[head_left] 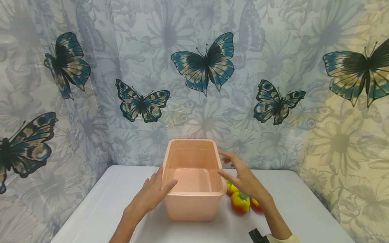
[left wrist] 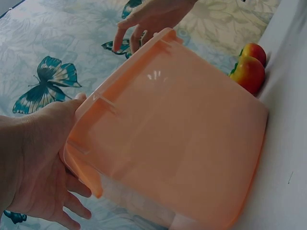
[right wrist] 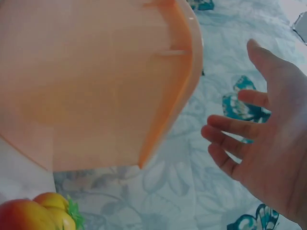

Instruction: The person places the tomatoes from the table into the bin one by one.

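A deep peach-coloured plastic bin (head_left: 194, 207) stands upright on the white table, and its visible inside holds nothing. At its left rim is my left hand (head_left: 152, 192), thumb over the edge and fingers along the outer side. The left wrist view shows the fingers of this hand (left wrist: 48, 177) spread and fairly straight beside the bin (left wrist: 177, 129). Off the right rim, my right hand (head_left: 243, 177) hovers with loosely bent fingers. A gap separates this hand (right wrist: 268, 129) from the bin (right wrist: 105, 86) in the right wrist view.
Several red-and-yellow fruits with green tops, one a rounded fruit (head_left: 240, 203), lie right of the bin under my right forearm. The white table (head_left: 121, 189) ends at a butterfly-print cloth backdrop (head_left: 206, 114) behind and on both sides. A black object (head_left: 258, 236) shows by my right sleeve.
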Demonstrator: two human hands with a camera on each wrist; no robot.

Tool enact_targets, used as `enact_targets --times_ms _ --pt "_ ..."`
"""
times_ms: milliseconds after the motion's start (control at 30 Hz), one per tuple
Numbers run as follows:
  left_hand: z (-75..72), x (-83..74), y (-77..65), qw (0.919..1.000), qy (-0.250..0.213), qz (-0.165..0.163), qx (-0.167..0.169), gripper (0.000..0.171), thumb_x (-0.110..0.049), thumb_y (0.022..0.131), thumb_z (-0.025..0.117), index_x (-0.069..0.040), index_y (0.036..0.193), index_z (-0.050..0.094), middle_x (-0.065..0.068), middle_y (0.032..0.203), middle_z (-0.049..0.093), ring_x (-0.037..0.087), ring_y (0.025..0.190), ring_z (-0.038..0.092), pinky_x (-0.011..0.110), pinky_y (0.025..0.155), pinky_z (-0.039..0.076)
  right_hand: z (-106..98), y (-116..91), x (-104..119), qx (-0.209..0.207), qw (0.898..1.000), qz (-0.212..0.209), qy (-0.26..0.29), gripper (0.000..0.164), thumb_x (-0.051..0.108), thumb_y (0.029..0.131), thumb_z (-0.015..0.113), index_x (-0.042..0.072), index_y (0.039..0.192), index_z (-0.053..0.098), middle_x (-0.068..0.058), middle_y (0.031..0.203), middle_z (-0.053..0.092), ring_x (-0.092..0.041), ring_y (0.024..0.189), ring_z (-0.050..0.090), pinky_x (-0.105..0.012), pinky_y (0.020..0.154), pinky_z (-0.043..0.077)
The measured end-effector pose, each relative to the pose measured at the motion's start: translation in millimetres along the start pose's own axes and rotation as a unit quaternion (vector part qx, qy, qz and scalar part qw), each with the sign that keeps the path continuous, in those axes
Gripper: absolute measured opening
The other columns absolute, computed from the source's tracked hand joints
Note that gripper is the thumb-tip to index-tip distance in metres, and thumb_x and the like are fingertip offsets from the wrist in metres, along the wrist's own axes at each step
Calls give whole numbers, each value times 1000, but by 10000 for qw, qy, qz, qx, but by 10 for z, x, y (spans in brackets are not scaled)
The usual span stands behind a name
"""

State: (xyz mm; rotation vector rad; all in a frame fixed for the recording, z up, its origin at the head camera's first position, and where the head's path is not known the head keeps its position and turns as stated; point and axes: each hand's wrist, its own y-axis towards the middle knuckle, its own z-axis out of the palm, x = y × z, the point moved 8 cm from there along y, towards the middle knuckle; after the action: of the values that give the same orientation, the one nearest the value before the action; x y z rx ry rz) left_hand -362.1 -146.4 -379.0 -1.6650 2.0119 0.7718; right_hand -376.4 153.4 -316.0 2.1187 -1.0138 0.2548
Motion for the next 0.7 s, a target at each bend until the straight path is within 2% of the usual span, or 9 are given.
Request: enact_targets --times_ms 100,367,567,700 --pt "-3 -4 -4 10000 -8 -8 6 105 -74 101 41 1 167 9 28 169 29 44 159 27 69 129 10 -39 -8 -30 -10 10000 29 -27 63 32 100 70 18 156 45 -3 138 63 -21 122 59 -52 101 56" --pt "-3 0 3 10000 29 28 -32 104 -74 101 41 0 167 9 27 169 29 44 159 27 68 130 11 -76 -20 -109 158 9993 332 90 61 37 102 67 24 156 44 -11 148 58 -31 131 58 -66 104 53" --pt "2 3 2 10000 15 19 -14 104 -74 101 41 0 167 9 27 170 29 44 160 27 68 130 11 -124 -39 -100 194 9993 316 4 61 38 102 67 22 156 45 -12 151 56 -33 133 56 -67 104 52" --pt "1 2 -2 10000 22 16 -22 104 -75 101 41 0 167 8 27 170 29 44 160 27 68 130 10 -170 -57 -122 308 9984 467 -20 62 41 102 65 22 157 44 -13 154 53 -37 138 54 -72 105 49"
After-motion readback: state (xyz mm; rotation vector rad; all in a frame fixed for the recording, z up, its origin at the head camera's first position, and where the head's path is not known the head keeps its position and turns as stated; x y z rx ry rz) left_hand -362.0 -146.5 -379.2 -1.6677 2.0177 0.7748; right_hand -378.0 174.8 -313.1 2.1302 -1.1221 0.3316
